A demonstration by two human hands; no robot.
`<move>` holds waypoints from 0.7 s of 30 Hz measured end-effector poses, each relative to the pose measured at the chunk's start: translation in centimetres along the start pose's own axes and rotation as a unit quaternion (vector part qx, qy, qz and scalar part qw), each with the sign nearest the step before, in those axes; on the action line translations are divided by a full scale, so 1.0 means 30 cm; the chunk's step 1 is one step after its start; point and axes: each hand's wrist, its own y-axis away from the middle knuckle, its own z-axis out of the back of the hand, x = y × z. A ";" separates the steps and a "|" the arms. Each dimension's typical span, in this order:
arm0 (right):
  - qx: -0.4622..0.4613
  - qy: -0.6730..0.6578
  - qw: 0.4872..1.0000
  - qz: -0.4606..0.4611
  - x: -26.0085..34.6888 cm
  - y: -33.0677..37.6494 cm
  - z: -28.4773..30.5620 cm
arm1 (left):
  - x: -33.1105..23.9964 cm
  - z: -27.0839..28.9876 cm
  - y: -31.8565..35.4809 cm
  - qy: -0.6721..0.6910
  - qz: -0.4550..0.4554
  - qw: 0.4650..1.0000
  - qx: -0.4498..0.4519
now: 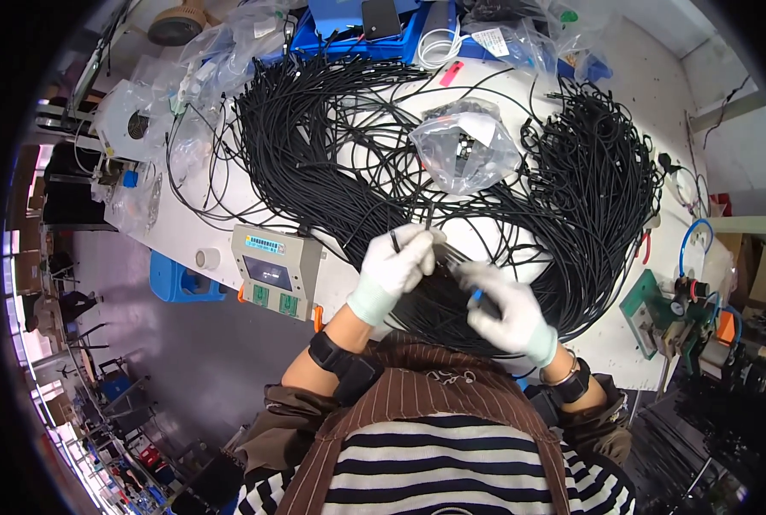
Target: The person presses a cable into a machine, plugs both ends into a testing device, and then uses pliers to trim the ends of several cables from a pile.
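Left hand [400, 263] is pinched tight on what looks like a black cable end [429, 216], just below the clear bag [462, 176]; right hand [510, 316], below-right of the bag, is half-curled near a blue bit [476, 294], can't tell if it's gripping; I'd pinch close to the tip; cable bundles [610, 180] flank the bag, loose loops could snag; grey box [306, 273] sits lower-left of it.

From the right hand [507, 313], room is offered by bare tabletop [608, 365] at four o'clock; passage is blocked by a black cable bundle [602, 180] at one and by a green-plated fixture [641, 314] at three.
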 end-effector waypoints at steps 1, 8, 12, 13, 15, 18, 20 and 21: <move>0.000 0.001 1.000 -0.001 0.001 -0.022 0.017 | -0.015 0.005 -0.011 -0.039 -0.001 0.999 -0.025; 0.065 0.070 0.986 -0.140 0.023 -0.122 0.104 | -0.037 -0.028 -0.057 -0.432 -0.256 0.861 -0.085; 0.068 0.026 0.984 -0.164 -0.017 -0.139 0.113 | -0.057 -0.043 -0.080 -0.520 -0.302 0.794 -0.087; 0.068 0.025 0.983 -0.167 -0.026 -0.144 0.116 | -0.060 -0.043 -0.089 -0.536 -0.307 0.782 -0.087; 0.070 -0.011 0.983 -0.171 -0.046 -0.155 0.121 | -0.061 -0.036 -0.108 -0.544 -0.302 0.778 -0.080; 0.084 -0.017 0.980 -0.182 -0.066 -0.196 0.136 | -0.058 -0.028 -0.150 -0.560 -0.294 0.771 -0.072; 0.112 0.006 0.974 -0.196 -0.078 -0.244 0.137 | -0.056 -0.021 -0.190 -0.576 -0.272 0.767 -0.082; 0.114 0.005 0.974 -0.197 -0.107 -0.263 0.123 | -0.053 -0.015 -0.212 -0.584 -0.260 0.764 -0.087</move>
